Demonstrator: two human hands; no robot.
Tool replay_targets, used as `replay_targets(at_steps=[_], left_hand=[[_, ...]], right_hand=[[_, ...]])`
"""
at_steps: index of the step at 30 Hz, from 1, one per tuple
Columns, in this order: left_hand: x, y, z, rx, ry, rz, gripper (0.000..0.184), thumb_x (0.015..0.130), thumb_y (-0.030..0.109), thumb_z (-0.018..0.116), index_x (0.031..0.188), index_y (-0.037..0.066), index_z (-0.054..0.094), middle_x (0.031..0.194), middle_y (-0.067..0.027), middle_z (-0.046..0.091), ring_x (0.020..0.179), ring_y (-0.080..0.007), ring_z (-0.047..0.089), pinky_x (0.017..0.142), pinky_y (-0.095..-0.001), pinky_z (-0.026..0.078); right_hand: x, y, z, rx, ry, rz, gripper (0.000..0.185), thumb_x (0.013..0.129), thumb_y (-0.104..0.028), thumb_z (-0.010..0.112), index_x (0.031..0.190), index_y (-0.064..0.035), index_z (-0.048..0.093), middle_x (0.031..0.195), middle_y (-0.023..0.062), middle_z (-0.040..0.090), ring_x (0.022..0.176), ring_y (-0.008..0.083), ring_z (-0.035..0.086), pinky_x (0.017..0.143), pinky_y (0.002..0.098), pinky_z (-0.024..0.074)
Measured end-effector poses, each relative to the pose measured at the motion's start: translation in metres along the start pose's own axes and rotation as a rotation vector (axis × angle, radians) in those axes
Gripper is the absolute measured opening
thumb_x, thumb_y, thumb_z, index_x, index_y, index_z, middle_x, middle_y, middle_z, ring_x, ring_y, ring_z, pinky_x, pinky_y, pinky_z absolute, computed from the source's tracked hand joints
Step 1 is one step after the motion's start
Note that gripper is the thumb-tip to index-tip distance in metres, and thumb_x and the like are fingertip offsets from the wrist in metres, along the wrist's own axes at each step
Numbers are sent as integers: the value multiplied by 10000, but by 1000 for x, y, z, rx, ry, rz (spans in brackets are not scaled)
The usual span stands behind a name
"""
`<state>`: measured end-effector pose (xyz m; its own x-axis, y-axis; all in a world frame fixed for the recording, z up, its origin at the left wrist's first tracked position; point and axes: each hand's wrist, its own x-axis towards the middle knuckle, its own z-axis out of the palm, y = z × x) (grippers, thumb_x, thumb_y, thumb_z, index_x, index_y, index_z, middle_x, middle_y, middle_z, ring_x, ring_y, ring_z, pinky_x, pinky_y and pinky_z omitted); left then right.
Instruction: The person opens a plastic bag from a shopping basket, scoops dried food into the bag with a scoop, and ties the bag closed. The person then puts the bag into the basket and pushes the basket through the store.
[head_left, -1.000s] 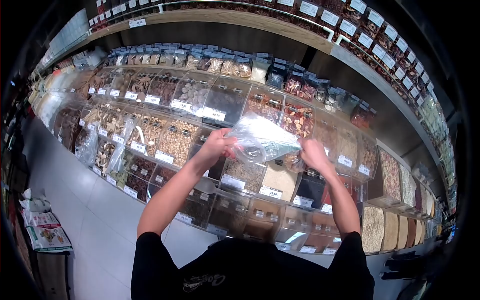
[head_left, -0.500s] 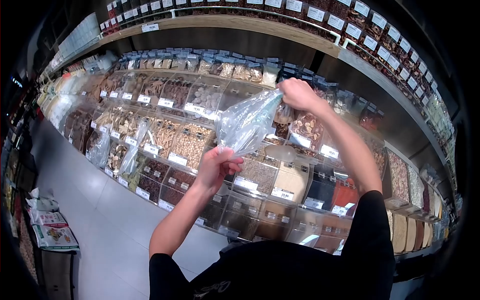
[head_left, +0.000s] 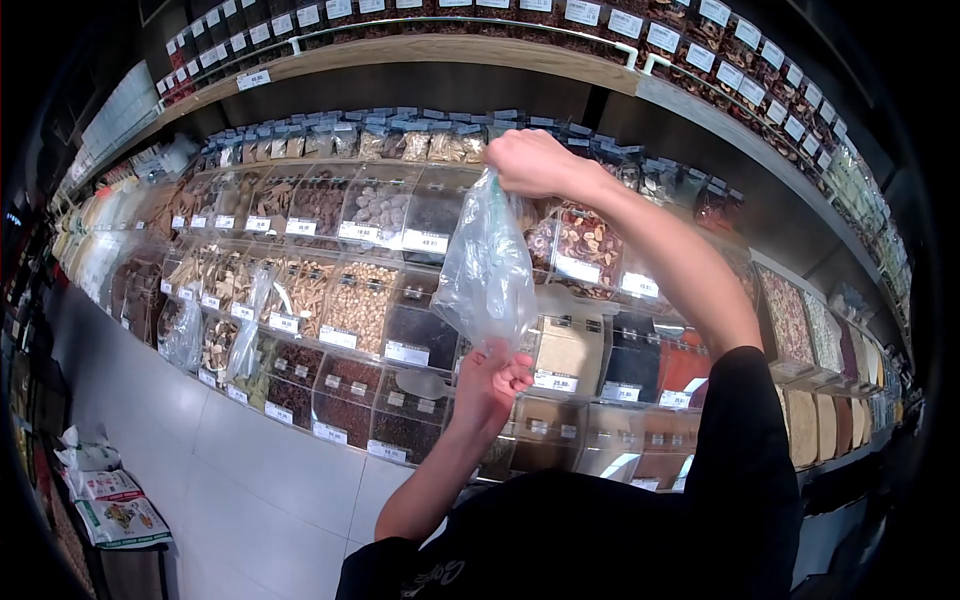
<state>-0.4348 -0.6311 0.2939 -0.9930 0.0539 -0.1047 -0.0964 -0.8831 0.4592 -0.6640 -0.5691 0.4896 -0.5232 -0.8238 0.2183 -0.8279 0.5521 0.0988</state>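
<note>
A clear plastic bag (head_left: 487,265) hangs in front of the shelves, its upper end gathered in a greenish fold. My right hand (head_left: 535,163) is raised and closed around that top end. Below, my left hand (head_left: 492,385) is at the bag's lower end with its fingers partly curled and apart; the bag's bottom overlaps the fingertips. I can make out no contents in the bag. Behind my hands are clear bins with price labels, among them a bin of pale beige powder (head_left: 568,350) and a bin of dried slices (head_left: 588,240).
Bins of pale chunks (head_left: 362,300) and dark grains (head_left: 345,392) fill the left side. Small packets (head_left: 400,140) line the ledge behind, under a wooden shelf (head_left: 460,50) of labelled jars. Loose plastic bags (head_left: 180,335) hang at left. Printed sacks (head_left: 115,505) stand across the floor.
My right hand has moved left and slightly up, and the bag has swung from slanted to hanging upright. My left hand has moved right and down, its fingers loosening from a pinch.
</note>
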Motion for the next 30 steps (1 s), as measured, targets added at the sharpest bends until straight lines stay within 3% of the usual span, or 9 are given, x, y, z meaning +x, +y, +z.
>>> replay_targets(at_steps=[3, 7, 10, 13, 15, 18, 21, 25, 30], left_hand=[[2, -19, 21, -26, -37, -26, 192, 966, 194, 529, 1070, 34, 525, 830, -113, 651, 658, -176, 614, 626, -288, 481], [14, -41, 50, -11, -104, -91, 192, 970, 209, 518, 1045, 35, 547, 829, -100, 646, 664, -177, 607, 642, -293, 456], [24, -57, 76, -40, -146, -136, 167, 972, 192, 506, 1013, 40, 562, 829, -106, 643, 657, -179, 600, 652, -286, 449], [14, -51, 74, -6, -164, -123, 161, 966, 187, 514, 1014, 39, 557, 820, -110, 643, 659, -182, 602, 648, -284, 447], [-1, -37, 45, 28, -121, -113, 176, 926, 188, 565, 1014, 36, 551, 792, -119, 646, 649, -193, 610, 635, -301, 461], [-13, 11, -22, 231, 47, 101, 142, 914, 165, 590, 944, 36, 538, 698, -119, 626, 576, -184, 612, 516, -264, 457], [-2, 77, -56, 249, 49, 212, 100, 928, 122, 551, 916, 23, 539, 689, -102, 618, 545, -162, 576, 532, -247, 457], [43, 111, -82, 549, 113, 266, 110, 926, 101, 563, 874, 12, 601, 702, -86, 639, 582, -115, 568, 569, -227, 470], [62, 90, -92, 860, 34, 103, 137, 907, 120, 589, 836, 10, 629, 699, -78, 655, 580, -99, 563, 563, -235, 424]], right_hand=[[5, -5, -7, -37, -55, 2, 248, 704, -26, 524, 893, 21, 677, 789, 241, 660, 791, 374, 664, 706, 462, 524], [10, -25, -8, -53, -25, -106, 178, 684, -63, 527, 758, 31, 660, 778, 225, 667, 752, 365, 674, 662, 459, 530], [5, -59, -11, -80, -111, -186, 149, 667, -5, 517, 747, 22, 641, 707, 210, 649, 662, 360, 653, 624, 440, 529], [6, -47, 7, 40, -57, -195, 197, 687, -18, 535, 829, 22, 666, 750, 226, 654, 747, 375, 659, 698, 466, 523], [-3, -24, 1, 48, -11, -99, 232, 703, -20, 534, 882, 14, 677, 780, 232, 659, 804, 377, 662, 735, 476, 515], [-40, 1, -15, 83, -53, 71, 183, 701, -55, 521, 794, 16, 662, 767, 238, 657, 761, 371, 670, 680, 460, 538], [-93, 10, 23, -76, -139, 48, 168, 678, -4, 516, 755, 25, 662, 688, 199, 655, 623, 326, 665, 585, 430, 543], [-186, -41, 104, 160, -310, 220, 225, 669, 58, 482, 782, 24, 674, 636, 138, 643, 550, 218, 640, 508, 371, 531], [-255, -97, 172, 576, -453, 567, 250, 722, -18, 532, 924, 4, 678, 825, 247, 662, 773, 399, 656, 758, 483, 523]])
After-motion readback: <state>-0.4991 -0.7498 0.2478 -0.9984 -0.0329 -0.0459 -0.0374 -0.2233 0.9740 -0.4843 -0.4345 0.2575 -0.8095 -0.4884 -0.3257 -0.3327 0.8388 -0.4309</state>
